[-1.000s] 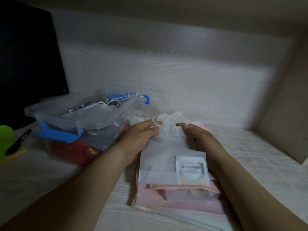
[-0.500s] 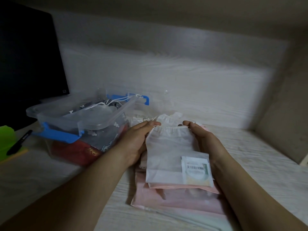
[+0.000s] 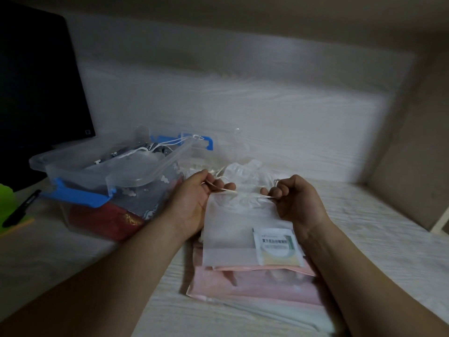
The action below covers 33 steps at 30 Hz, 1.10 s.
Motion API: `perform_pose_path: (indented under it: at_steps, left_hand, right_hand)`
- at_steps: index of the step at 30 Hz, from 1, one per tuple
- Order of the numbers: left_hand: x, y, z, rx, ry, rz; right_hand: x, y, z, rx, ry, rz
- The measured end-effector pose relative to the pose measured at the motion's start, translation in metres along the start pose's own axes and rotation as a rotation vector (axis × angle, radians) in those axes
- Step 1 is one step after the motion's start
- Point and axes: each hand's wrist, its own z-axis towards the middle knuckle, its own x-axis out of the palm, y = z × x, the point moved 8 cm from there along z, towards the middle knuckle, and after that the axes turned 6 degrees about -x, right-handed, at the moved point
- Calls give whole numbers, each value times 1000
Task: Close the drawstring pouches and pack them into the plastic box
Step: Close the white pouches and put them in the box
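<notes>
Both hands are up at centre frame. Our left hand [image 3: 194, 198] has its fingers curled round the left cord [image 3: 222, 189], and our right hand [image 3: 298, 200] is clenched on the right cord [image 3: 266, 196], each cord running out sideways from the mouth. Between the hands lies the white pouch [image 3: 238, 229]. Its top is gathered into ruffles, though we'd say it isn't cinched tight yet, so we judge this one to be mid-close. A labelled packet [image 3: 277, 246] shows through its lower right corner.

Under the white pouch, at lower centre, is a stack of pink pouches [image 3: 255, 285] lying flat on the table [image 3: 364, 227]. Their mouths are hidden, so we can't tell whether they're closed. More pale fabric is bunched just behind the hands.

Out at left of frame sits the box [image 3: 116, 176], clear with blue latches [image 3: 77, 194]. It already holds some pouches: a red pouch [image 3: 104, 220] low down, a dark patterned one above it, and white cords trailing near the far rim.

So by our reckoning the job is partway done. Some pouches are packed, one is in hand, and the pink stack has yet to go in
</notes>
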Motion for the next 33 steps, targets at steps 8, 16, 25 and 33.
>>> perform_pose_path:
  at_steps: [8, 16, 25, 33]
  left_hand:
    - [-2, -9, 2, 104, -34, 123]
    - [33, -1, -11, 312, 120, 903]
    - [52, 16, -4, 457, 208, 1387]
    - [28, 2, 2, 363, 25, 964]
  right_hand:
    - [0, 4, -6, -14, -27, -108]
    - [17, 26, -7, -261, 147, -491]
    - [56, 24, -24, -406, 377, -553]
    - [39, 2, -18, -225, 257, -614]
